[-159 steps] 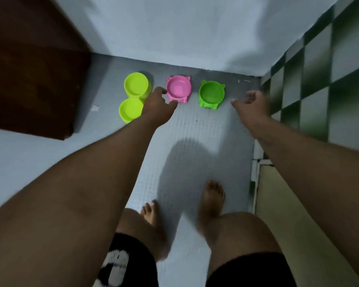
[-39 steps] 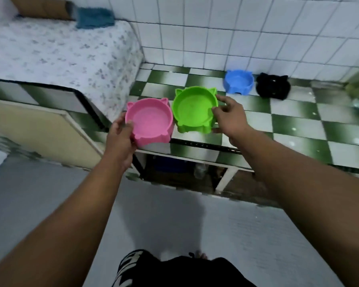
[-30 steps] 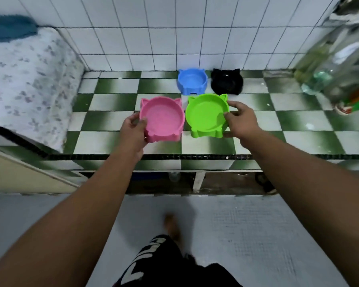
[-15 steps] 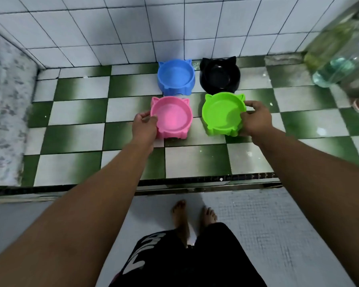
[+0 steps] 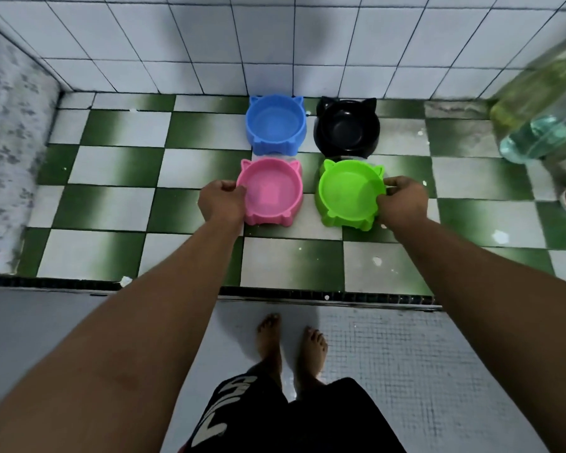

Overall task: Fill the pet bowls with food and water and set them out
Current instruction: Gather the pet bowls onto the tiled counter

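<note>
A pink cat-eared bowl (image 5: 272, 194) rests on the green-and-white checkered counter (image 5: 118, 204), and my left hand (image 5: 222, 202) grips its left rim. Beside it sits a green cat-eared bowl (image 5: 348, 194), whose right rim my right hand (image 5: 402, 202) holds. Right behind them stand a blue bowl (image 5: 275, 123) and a black bowl (image 5: 346, 130), side by side near the wall. All the bowls look empty.
A large clear water bottle (image 5: 546, 119) lies tilted at the right end of the counter. A flowered cloth surface (image 5: 4, 152) rises at the left. White wall tiles (image 5: 209, 44) close the back. My bare feet (image 5: 291, 344) stand on the grey floor below the counter edge.
I carried the pink and green bowls from the floor to the counter. In the last second they came down onto the tiles just in front of the blue and black bowls.
</note>
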The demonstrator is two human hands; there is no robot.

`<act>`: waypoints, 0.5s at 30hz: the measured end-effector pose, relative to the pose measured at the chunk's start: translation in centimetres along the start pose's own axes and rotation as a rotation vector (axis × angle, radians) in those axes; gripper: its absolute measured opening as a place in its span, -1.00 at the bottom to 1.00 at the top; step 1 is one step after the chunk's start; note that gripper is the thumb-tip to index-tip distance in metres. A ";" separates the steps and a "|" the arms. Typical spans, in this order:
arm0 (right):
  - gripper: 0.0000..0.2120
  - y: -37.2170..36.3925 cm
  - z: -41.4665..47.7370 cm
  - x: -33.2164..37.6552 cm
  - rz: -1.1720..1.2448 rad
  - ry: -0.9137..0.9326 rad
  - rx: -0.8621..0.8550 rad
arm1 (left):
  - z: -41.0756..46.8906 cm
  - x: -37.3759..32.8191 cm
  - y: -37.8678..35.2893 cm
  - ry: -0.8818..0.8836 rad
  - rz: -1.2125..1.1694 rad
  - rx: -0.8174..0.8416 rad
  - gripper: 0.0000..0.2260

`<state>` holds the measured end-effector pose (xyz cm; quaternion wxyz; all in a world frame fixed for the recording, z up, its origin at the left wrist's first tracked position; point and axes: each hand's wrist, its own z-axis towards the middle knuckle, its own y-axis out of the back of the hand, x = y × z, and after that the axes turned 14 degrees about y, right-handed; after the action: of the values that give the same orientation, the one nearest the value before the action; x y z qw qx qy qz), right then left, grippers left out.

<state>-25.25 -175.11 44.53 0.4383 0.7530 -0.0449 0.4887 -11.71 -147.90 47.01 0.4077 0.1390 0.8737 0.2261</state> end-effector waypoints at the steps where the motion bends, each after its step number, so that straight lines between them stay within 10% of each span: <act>1: -0.53 0.0 0.1 0.0 0.000 0.008 0.003 | 0.1 0.1 0.0 -0.001 0.007 0.002 -0.84; 15: -0.56 0.6 -2.2 4.7 -0.347 0.425 -0.185 | -1.5 0.9 2.1 -0.138 0.030 -0.005 -0.65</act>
<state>-24.59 -172.23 48.81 0.5816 0.5869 0.1330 0.5474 -13.30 -146.12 48.33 0.4639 0.1665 0.8408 0.2241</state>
